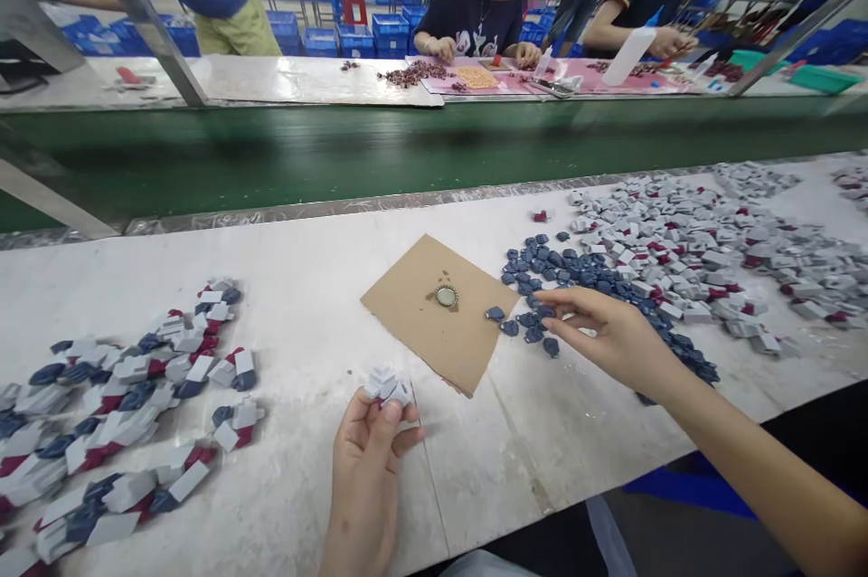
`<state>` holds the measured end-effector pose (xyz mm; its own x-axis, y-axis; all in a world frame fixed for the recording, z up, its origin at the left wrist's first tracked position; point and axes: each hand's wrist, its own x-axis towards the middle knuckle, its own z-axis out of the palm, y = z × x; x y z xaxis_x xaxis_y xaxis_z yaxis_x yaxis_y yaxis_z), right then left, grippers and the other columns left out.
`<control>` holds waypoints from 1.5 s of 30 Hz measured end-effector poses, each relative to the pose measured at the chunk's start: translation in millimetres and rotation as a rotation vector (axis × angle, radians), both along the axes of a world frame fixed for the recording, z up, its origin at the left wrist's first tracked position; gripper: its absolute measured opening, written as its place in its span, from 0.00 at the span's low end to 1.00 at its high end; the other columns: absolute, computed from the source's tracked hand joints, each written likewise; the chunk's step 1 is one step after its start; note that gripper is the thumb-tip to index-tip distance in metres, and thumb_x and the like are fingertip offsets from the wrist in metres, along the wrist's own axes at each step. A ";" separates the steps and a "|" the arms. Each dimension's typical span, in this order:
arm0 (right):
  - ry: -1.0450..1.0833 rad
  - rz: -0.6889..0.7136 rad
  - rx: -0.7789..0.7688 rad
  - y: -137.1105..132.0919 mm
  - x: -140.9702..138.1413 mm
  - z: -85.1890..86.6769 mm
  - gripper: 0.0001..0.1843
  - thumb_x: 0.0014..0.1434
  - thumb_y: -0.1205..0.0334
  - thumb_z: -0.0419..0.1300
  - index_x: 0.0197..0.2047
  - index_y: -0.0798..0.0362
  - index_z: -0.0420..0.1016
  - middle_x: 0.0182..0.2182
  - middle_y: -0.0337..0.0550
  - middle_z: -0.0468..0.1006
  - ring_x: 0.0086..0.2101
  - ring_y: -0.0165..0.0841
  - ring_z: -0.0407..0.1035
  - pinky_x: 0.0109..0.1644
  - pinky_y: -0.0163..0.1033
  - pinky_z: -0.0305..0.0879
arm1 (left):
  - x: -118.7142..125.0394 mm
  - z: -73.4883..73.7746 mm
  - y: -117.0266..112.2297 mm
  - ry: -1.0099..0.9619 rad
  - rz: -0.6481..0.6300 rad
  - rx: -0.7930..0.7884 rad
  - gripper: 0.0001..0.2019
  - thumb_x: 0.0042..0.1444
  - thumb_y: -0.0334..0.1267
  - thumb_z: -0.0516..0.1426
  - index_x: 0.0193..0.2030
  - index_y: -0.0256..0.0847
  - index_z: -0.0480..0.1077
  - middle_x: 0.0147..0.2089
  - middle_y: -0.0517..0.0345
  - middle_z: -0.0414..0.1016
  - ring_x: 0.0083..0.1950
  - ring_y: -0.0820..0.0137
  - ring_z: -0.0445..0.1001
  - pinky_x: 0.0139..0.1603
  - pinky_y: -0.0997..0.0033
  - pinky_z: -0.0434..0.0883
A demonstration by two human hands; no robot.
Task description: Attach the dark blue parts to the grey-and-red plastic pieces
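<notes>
Between the thumb and fingers of my left hand [372, 450] is a small light-grey and maroon plastic piece [388, 385], held above the table near its front. My right hand [597, 328] reaches over the near-left edge of a pile of small navy-blue plastic pieces [589, 274]. Its thumb and forefinger are apart, with navy pieces at the fingertips; a firm hold on one does not show. Left of that hand lies a brown cardboard sheet [400, 301], bearing a metal bottle cap [447, 296] and dark stains. One navy piece [495, 314] rests on the sheet's right edge.
Grey-and-maroon pieces [705, 251] spread across the right of the table. Joined grey, maroon and navy pieces [128, 396] lie at left. A green conveyor belt [325, 152] runs beyond the table. Across it, co-workers [467, 3] sit at another bench; metal posts [139, 12] rise between.
</notes>
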<state>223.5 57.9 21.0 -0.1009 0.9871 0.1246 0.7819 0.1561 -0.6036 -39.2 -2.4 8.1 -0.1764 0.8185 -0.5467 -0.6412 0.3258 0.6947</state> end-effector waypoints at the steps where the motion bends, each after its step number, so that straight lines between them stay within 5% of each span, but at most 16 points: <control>1: 0.030 -0.020 -0.002 1.8 -7.8 3.3 0.16 0.55 0.54 0.57 0.45 0.51 0.70 0.37 0.49 0.76 0.36 0.38 0.72 0.35 0.42 0.74 | 1.4 0.9 0.0 0.004 0.000 -0.001 0.13 0.37 0.40 0.68 0.30 0.39 0.73 0.27 0.62 0.71 0.29 0.75 0.71 0.26 0.80 0.73; 6: -0.010 0.157 0.085 21.4 -43.1 11.9 0.09 0.58 0.59 0.55 0.39 0.52 0.73 0.35 0.48 0.77 0.35 0.37 0.72 0.37 0.42 0.72 | 1.6 0.6 -0.6 -0.019 -0.009 0.002 0.12 0.38 0.39 0.68 0.29 0.38 0.73 0.26 0.63 0.71 0.28 0.75 0.71 0.26 0.79 0.72; 10: -0.255 0.399 0.205 42.5 -65.0 7.1 0.14 0.61 0.65 0.48 0.41 0.51 0.75 0.40 0.48 0.77 0.39 0.39 0.72 0.38 0.44 0.70 | -3.1 -3.3 -0.6 -0.086 -0.046 0.002 0.12 0.38 0.39 0.68 0.29 0.39 0.72 0.26 0.63 0.71 0.28 0.76 0.71 0.26 0.79 0.73; 15: -0.496 0.502 0.233 60.3 -82.1 -3.1 0.18 0.60 0.70 0.46 0.41 0.53 0.76 0.38 0.49 0.78 0.39 0.41 0.71 0.35 0.44 0.70 | -3.0 -2.1 -0.6 -0.104 -0.034 0.000 0.12 0.38 0.38 0.68 0.29 0.39 0.72 0.28 0.64 0.74 0.30 0.75 0.73 0.27 0.80 0.74; 20: -0.317 0.377 0.227 54.6 -86.1 9.9 0.14 0.59 0.66 0.50 0.43 0.54 0.75 0.35 0.49 0.78 0.35 0.39 0.71 0.37 0.44 0.69 | -0.2 0.1 -0.7 -0.082 -0.019 0.000 0.12 0.35 0.38 0.69 0.26 0.39 0.72 0.28 0.61 0.77 0.31 0.74 0.75 0.29 0.80 0.74; 23: -0.031 0.242 0.088 36.2 -92.2 29.6 0.08 0.56 0.60 0.57 0.38 0.52 0.76 0.31 0.46 0.78 0.28 0.34 0.71 0.31 0.40 0.70 | 0.7 -1.0 -1.2 -0.092 -0.005 0.017 0.12 0.35 0.37 0.69 0.26 0.40 0.72 0.30 0.60 0.79 0.32 0.75 0.75 0.30 0.81 0.73; 27: 0.224 0.252 -0.086 8.8 -107.8 47.4 0.06 0.53 0.60 0.60 0.34 0.50 0.77 0.30 0.42 0.79 0.30 0.33 0.73 0.29 0.36 0.70 | 1.8 -3.0 -2.3 -0.082 -0.015 0.052 0.12 0.35 0.37 0.69 0.28 0.40 0.73 0.31 0.60 0.79 0.31 0.77 0.74 0.31 0.83 0.72; 45: 0.305 0.331 -0.089 -10.0 -127.1 37.0 0.05 0.52 0.65 0.62 0.35 0.52 0.78 0.26 0.39 0.77 0.26 0.28 0.69 0.28 0.33 0.66 | 2.1 -8.6 -3.3 -0.095 -0.061 0.131 0.10 0.39 0.34 0.67 0.28 0.40 0.72 0.30 0.62 0.78 0.31 0.78 0.73 0.33 0.82 0.70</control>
